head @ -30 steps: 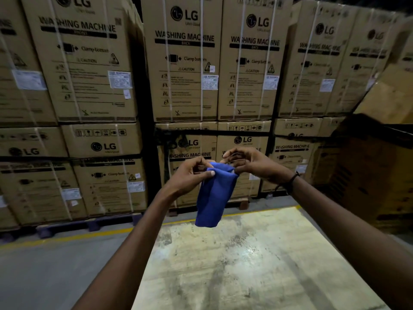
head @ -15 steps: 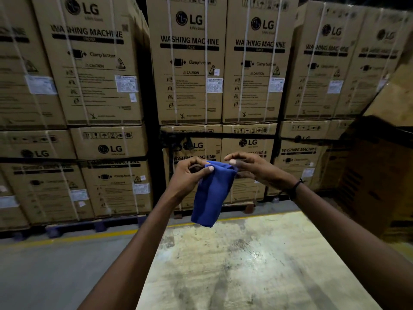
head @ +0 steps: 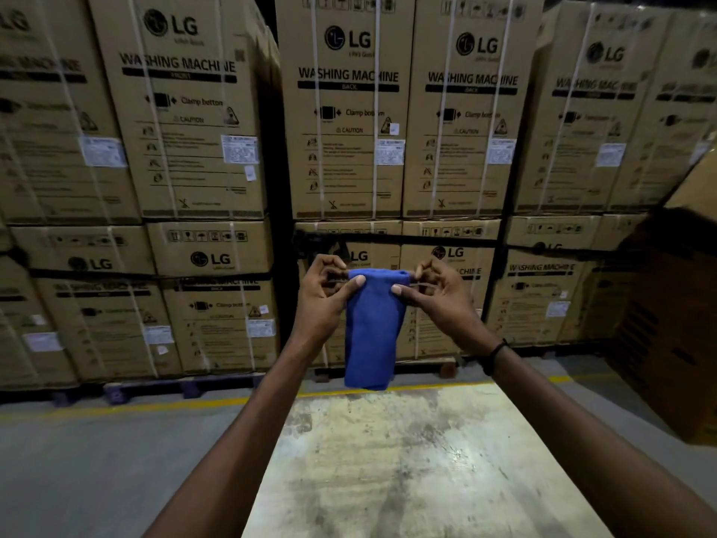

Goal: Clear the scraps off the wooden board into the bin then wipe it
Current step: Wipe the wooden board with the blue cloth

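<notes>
Blue cloth (head: 371,328) hangs folded between two hands, held up in the air above the far edge of the wooden board (head: 407,460). The left hand (head: 326,295) pinches the upper left corner of the cloth — its thumb lies on the front face and its curled fingers are behind. The right hand (head: 434,293) pinches the upper right corner in the same way, thumb in front, fingers curled behind. The top edge of the cloth runs straight between the two hands, and the lower end hangs free, not touching the board. On the right wrist there is a dark wristband (head: 494,355).

The board is pale and stained with grey marks; its far edge lies close to a yellow floor line (head: 155,407). Beyond the line, stacked cardboard washing-machine boxes (head: 349,110) with white straps stand on pallets — they fill the whole background. A dark brown carton (head: 675,324) stands beside the right edge of the board.
</notes>
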Action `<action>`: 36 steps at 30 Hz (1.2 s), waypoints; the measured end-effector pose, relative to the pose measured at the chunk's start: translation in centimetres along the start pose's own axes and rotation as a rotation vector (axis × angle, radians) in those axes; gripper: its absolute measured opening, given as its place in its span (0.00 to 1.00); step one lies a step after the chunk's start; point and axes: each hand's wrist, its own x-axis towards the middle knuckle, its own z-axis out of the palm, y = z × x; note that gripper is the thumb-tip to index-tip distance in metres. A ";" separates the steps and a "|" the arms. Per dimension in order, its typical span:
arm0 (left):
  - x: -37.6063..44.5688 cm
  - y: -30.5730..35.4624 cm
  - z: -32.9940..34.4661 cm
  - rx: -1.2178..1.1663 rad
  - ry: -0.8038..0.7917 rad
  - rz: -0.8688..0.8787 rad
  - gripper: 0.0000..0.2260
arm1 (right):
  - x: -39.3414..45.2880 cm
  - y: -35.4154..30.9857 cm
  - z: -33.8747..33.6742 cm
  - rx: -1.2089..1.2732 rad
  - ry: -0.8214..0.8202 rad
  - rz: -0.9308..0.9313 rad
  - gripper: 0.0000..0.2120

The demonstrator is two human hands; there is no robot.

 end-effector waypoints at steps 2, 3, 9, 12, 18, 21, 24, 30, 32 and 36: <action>0.2 0.0 0.0 -0.004 0.044 0.022 0.10 | -0.4 0.6 0.3 0.077 -0.050 -0.013 0.13; 0.2 -0.1 0.0 -0.011 0.051 0.023 0.10 | -0.6 1.0 0.3 0.081 -0.073 -0.027 0.12; 0.2 0.2 -0.4 -0.037 -0.001 0.029 0.10 | -0.3 1.8 0.9 0.095 -0.028 -0.040 0.10; -0.2 0.4 -0.6 -0.045 -0.132 0.022 0.10 | 0.3 1.4 0.9 0.078 -0.044 -0.024 0.14; -1.7 0.5 -1.3 -0.098 -0.225 -0.060 0.12 | 0.9 -0.3 0.3 0.113 -0.166 -0.027 0.22; -2.1 0.6 -1.4 -0.154 -0.234 -0.113 0.16 | 1.1 -0.5 -0.3 0.108 -0.261 -0.010 0.30; -2.5 1.1 -1.3 -0.145 -0.233 -0.136 0.17 | 1.0 -0.9 -0.8 0.071 -0.341 -0.042 0.38; -3.5 1.3 -0.4 -0.155 -0.267 -0.165 0.22 | 0.8 -1.1 -0.8 0.016 -0.350 -0.099 0.43; -3.5 1.9 -0.1 -0.104 -0.239 -0.130 0.23 | 0.9 -1.1 -0.8 0.014 -0.342 -0.099 0.43; -3.4 3.0 0.3 -0.030 -0.220 -0.110 0.24 | 0.7 -1.1 -0.8 0.005 -0.300 -0.136 0.41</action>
